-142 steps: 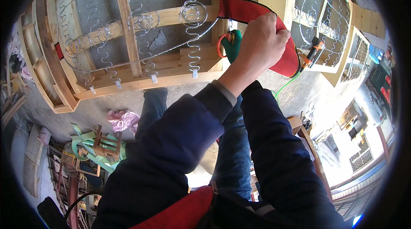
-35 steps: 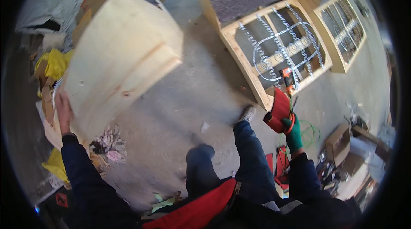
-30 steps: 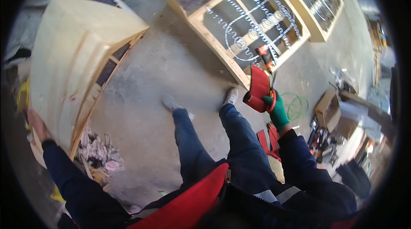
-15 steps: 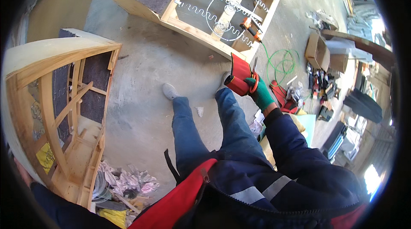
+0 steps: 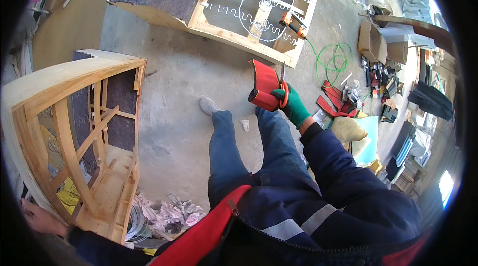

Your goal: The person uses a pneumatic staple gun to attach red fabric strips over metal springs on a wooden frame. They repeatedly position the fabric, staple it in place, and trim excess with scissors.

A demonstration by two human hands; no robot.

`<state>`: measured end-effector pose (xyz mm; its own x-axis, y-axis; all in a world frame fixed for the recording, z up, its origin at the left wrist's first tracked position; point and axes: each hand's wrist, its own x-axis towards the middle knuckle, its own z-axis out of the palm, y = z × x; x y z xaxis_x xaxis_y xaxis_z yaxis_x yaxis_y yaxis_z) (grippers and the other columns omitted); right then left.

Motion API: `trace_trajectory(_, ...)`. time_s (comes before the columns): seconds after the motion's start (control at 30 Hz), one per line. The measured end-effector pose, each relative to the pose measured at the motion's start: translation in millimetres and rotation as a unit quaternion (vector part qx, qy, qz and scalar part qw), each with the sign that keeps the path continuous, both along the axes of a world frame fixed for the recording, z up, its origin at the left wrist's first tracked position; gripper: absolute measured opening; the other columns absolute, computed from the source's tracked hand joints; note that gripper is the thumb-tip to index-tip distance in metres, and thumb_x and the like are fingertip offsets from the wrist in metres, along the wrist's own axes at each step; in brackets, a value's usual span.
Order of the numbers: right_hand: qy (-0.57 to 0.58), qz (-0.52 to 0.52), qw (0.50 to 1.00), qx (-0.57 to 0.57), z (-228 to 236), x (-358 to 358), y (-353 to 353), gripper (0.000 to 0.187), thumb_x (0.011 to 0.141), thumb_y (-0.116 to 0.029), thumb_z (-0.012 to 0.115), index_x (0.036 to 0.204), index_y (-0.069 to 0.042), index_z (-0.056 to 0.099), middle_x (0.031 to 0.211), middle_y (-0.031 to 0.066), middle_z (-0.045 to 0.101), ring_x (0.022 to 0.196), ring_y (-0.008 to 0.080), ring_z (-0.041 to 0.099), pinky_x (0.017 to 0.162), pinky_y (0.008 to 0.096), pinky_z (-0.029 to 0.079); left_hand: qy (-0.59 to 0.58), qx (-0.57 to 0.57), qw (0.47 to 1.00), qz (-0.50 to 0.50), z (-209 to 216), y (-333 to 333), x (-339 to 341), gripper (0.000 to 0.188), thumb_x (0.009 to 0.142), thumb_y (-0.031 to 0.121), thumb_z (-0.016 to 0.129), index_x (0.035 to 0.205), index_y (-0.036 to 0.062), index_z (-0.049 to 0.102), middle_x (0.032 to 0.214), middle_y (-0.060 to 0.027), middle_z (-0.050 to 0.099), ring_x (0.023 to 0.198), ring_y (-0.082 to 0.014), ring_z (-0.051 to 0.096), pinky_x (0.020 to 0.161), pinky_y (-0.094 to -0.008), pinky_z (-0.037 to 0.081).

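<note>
My right hand (image 5: 295,107), in a green glove, is closed around scissors (image 5: 284,96) with orange handles, their blades pointing away from me. It also holds a partly rolled strip of wide red webbing (image 5: 265,80) with dark edges, which hangs to the left of the scissors. My bare left hand (image 5: 44,217) is low at the far left, beside the outer edge of a curved wooden furniture frame (image 5: 69,131). Its fingers are dim at the picture's rim, so I cannot tell whether they grip the frame.
Ahead lies another wooden frame (image 5: 239,38) with zigzag springs. On it rests an orange-and-black air tool (image 5: 293,24) with a green hose (image 5: 332,64). To the right are red webbing pieces (image 5: 338,104) and a cardboard box (image 5: 371,42). Crumpled wrapping (image 5: 172,211) lies at lower left.
My right hand has shifted slightly left with the scissors and webbing. More of my left hand now shows beside the wooden frame. The view has moved a little, and one foot is now hidden.
</note>
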<state>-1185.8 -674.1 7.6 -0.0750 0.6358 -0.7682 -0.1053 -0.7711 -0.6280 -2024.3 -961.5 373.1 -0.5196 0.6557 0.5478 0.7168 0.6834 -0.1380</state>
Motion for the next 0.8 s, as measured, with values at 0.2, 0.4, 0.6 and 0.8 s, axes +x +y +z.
trace_trajectory(0.2, 0.052, 0.000, 0.998, 0.025, 19, -5, 7, 0.049, 0.092, -0.006, 0.081, 0.137, 0.000, 0.062, 0.111, 0.0051, 0.070, 0.098, 0.0127, 0.069, 0.084, 0.0289, 0.057, -0.532, -0.075, 0.772, -0.340, -218, 213, 413, 0.044, 0.095, 0.004, 0.062, 0.138, 0.0049, 0.067, 0.133, -0.0195, 0.066, 0.128, -0.0355, 0.061, 0.113, -0.0423, 0.045)
trace_trajectory(0.4, 0.143, 0.061, 0.988, 0.000, 9, 32, 37, 0.049, 0.096, -0.016, 0.081, 0.138, 0.001, 0.062, 0.119, 0.0041, 0.070, 0.101, 0.0095, 0.066, 0.088, 0.0273, 0.056, -0.455, -0.194, 0.672, -0.551, -296, 324, 625, 0.057, 0.080, -0.010, 0.065, 0.131, 0.0134, 0.072, 0.132, -0.0131, 0.066, 0.126, -0.0373, 0.060, 0.108, -0.0498, 0.049)
trace_trajectory(0.6, 0.131, -0.031, 0.989, -0.069, -57, 123, 72, 0.045, 0.103, -0.025, 0.074, 0.139, -0.003, 0.061, 0.114, 0.0063, 0.072, 0.096, 0.0122, 0.069, 0.083, 0.0295, 0.057, -0.501, -0.226, 0.664, -0.507, -357, 390, 692, 0.042, 0.080, -0.011, 0.067, 0.115, 0.0089, 0.078, 0.111, -0.0093, 0.074, 0.110, -0.0328, 0.067, 0.092, -0.0440, 0.055)
trace_trajectory(0.8, -0.273, 0.022, 0.959, 0.073, -202, 209, 111, 0.043, 0.102, -0.028, 0.066, 0.141, -0.010, 0.062, 0.112, 0.0134, 0.079, 0.093, 0.0295, 0.078, 0.076, 0.0429, 0.060, -0.663, -0.141, 0.709, -0.195, -478, 486, 678, 0.023, 0.100, 0.005, 0.058, 0.114, -0.0046, 0.073, 0.097, -0.0115, 0.078, 0.086, -0.0231, 0.072, 0.083, -0.0375, 0.055)
